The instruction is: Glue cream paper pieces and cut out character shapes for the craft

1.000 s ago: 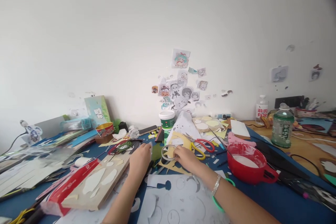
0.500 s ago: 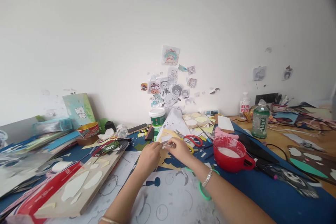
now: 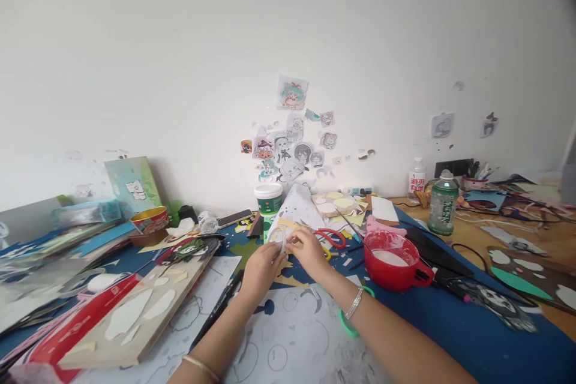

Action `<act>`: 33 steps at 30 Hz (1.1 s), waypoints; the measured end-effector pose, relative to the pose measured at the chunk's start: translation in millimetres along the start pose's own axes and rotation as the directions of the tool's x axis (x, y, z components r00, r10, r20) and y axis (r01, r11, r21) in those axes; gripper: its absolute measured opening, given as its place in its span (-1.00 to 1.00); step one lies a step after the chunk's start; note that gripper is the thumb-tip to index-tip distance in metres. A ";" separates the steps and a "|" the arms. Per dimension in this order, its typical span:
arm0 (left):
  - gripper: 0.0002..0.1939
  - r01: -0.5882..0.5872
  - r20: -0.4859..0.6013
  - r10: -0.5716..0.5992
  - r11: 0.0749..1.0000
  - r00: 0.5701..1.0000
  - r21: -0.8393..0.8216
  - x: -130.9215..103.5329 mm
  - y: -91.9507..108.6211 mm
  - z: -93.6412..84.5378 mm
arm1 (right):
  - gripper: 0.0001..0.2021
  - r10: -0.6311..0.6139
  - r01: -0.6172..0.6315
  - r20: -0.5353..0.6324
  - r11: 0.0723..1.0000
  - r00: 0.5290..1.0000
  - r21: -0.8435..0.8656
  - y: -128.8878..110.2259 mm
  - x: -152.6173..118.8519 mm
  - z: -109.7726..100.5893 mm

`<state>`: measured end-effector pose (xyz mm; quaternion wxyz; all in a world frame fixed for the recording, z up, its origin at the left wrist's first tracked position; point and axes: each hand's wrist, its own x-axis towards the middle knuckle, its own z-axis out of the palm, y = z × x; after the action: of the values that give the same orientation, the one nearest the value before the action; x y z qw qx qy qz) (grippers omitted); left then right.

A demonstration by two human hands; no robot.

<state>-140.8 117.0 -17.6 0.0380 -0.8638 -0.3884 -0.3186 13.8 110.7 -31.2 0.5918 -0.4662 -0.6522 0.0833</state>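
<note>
Both my left hand point(image 3: 261, 267) and right hand point(image 3: 308, 251) have their grip pinched on a small roll of clear tape point(image 3: 278, 239) just below centre frame over the table point(image 3: 450, 324); it looks light, stiff-rimmed and sticky, best held by its edges.

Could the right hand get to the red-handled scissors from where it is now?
Probably yes. The right hand is busy on a tape roll together with the left hand, but the red-handled scissors lie uncovered just beyond it on the table, with nothing between.
</note>
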 end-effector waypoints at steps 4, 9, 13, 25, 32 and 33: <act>-0.75 -0.022 -0.014 0.022 1.000 1.000 0.006 0.6 -0.5 -0.7 | -0.97 0.064 -0.064 0.010 0.990 0.998 0.127 1.3 -0.7 3.9; -0.74 -0.039 -0.016 0.039 0.999 0.999 0.008 -0.1 0.4 -1.6 | -0.90 0.197 -0.207 0.065 0.940 0.978 0.273 0.9 -0.7 8.3; -0.75 -0.052 -0.020 0.052 0.999 0.998 0.013 -1.1 1.6 -1.4 | -0.88 0.199 -0.210 0.070 0.936 0.978 0.284 -1.3 -1.0 8.7; -0.74 -0.049 0.005 0.049 0.998 0.999 0.047 -0.4 4.5 -5.6 | -0.94 0.106 -0.125 0.088 0.963 0.990 0.238 -4.6 -3.8 9.1; -0.76 -0.055 0.027 0.054 0.996 0.998 0.065 -1.1 4.6 -5.3 | -0.94 0.134 -0.148 0.068 0.948 0.989 0.283 -3.2 -4.3 10.3; -0.76 -0.061 0.028 0.059 0.996 0.998 0.065 -1.3 4.3 -5.0 | -0.93 0.128 -0.140 0.062 0.951 0.990 0.276 -3.3 -4.6 9.9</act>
<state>-141.0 111.6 -13.6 0.0711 -0.8773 -0.3733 -0.2931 3.1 110.0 -35.0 0.6304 -0.4193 -0.6134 0.2248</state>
